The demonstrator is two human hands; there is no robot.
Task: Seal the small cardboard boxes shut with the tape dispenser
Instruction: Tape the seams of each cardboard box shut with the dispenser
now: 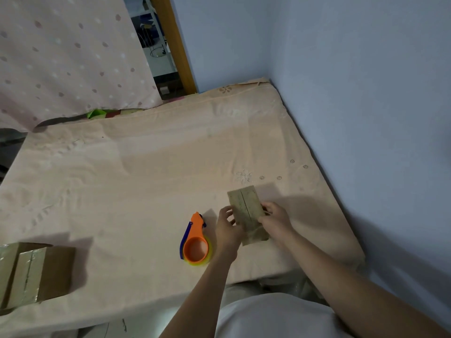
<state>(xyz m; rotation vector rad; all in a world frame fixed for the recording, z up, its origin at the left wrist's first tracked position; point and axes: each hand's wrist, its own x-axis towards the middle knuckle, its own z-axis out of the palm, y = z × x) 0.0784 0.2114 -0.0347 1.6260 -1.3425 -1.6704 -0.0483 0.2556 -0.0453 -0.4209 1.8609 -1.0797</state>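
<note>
So there's a bed [146, 179] with a peach sheet shoved into the corner. A taped-up box [31, 274] sits at its near left edge. The small cardboard box [246, 213] is over on the near right, flap seam facing up, left hand [228, 228] and right hand [275, 219] gripping its sides, fingers curled I think, it's blurry. Orange tape dispenser [195, 242] lies just left of them.

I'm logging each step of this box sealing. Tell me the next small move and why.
Probably the left hand should let go and pick up the tape dispenser lying just beside it. Both hands hold the small box on the bed, the right hand can steady it, and its centre seam looks untaped.
</note>
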